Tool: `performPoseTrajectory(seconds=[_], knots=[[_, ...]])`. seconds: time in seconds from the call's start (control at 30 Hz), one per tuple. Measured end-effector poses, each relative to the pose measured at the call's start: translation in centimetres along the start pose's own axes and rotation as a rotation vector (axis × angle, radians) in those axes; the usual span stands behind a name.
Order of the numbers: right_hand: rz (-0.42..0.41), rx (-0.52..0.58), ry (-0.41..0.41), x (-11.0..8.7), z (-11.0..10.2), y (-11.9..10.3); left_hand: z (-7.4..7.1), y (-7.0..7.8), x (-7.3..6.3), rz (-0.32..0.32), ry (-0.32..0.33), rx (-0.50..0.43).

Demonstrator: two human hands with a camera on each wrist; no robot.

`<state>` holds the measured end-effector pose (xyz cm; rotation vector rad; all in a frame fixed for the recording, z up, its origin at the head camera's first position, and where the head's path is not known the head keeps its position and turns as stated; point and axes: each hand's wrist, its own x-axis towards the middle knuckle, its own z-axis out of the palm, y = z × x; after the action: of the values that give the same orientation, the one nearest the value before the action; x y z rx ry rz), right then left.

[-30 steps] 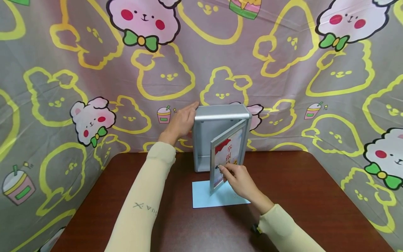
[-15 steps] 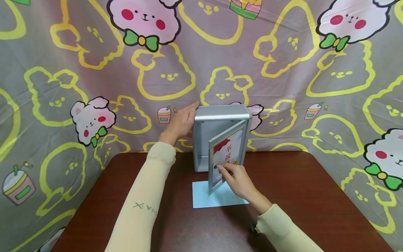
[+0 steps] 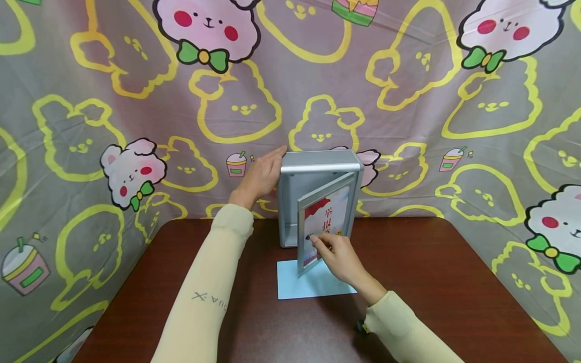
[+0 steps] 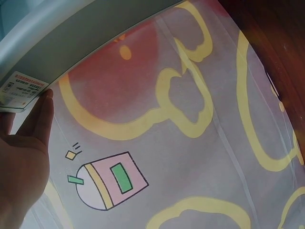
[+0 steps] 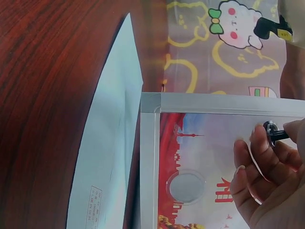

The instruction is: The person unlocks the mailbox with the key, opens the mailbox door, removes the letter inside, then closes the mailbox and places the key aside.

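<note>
A silver metal box (image 3: 320, 159) stands at the back of the table, its hinged door (image 3: 336, 201) ajar. My left hand (image 3: 259, 176) rests on the box's upper left corner, fingers laid out straight; in the left wrist view its fingertips touch the side beside a white label (image 4: 24, 90). At the door's lock, my right hand (image 3: 342, 257) pinches a small black-headed key (image 5: 282, 135) between thumb and index finger. The door's printed panel (image 5: 205, 143) carries red characters and a round clear disc. Below the door lies a light blue envelope (image 3: 295, 285), partly covered by it.
Dark red-brown wood makes up the table (image 3: 254, 322). A patterned cloth (image 3: 408, 91) hangs close behind the box and along both sides. Under my right sleeve shows a small black item (image 3: 361, 326), partly hidden.
The door has swung slightly left and back toward the box, my right hand moving with it on the key. My left hand and the box have stayed in place.
</note>
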<state>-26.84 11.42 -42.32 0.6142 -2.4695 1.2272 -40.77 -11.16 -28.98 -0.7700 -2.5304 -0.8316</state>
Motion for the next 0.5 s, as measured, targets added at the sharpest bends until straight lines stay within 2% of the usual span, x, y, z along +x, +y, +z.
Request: performPoseTrajectory(seconds=[0.5], knots=[[0.006,-0.001,0.0,0.68,0.46,-0.29,-0.04,-0.04,-0.06,0.009,0.007,-0.007]])
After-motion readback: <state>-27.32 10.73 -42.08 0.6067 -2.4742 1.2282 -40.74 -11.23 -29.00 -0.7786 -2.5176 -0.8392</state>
